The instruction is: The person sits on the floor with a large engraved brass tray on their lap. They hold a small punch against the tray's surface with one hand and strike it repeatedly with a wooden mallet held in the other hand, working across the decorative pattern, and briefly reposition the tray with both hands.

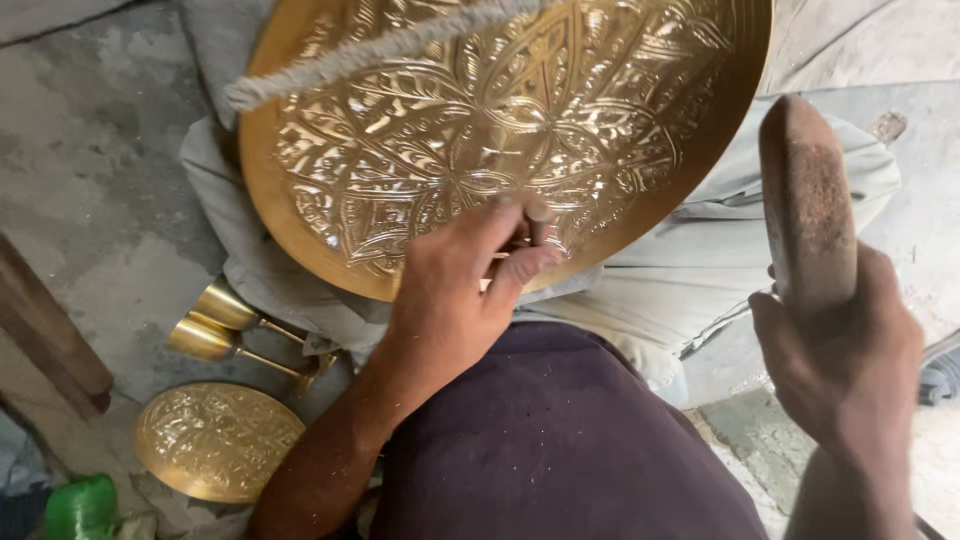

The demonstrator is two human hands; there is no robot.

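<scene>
While the large brass tray (500, 110) rests tilted across the person's lap on pale grey cloth (700, 260), its embossed floral face turned up, the left hand (455, 290) sits at the tray's near rim. Its fingers (520, 265) are pressed together around a slim metal punch (540, 215), pinching it so the tip meets the patterned surface just inside the rim; the tray lies directly under and beyond those fingertips. The right hand (850, 365) is raised well apart to the side, its fingers wrapped tight about a worn wooden mallet (805, 200) held upright. A frayed rope (370, 50) crosses the tray's far part. On the concrete floor (90, 180) to the left lie two brass goblets (225, 325) on their sides, and near them a small embossed brass plate (215, 440).
</scene>
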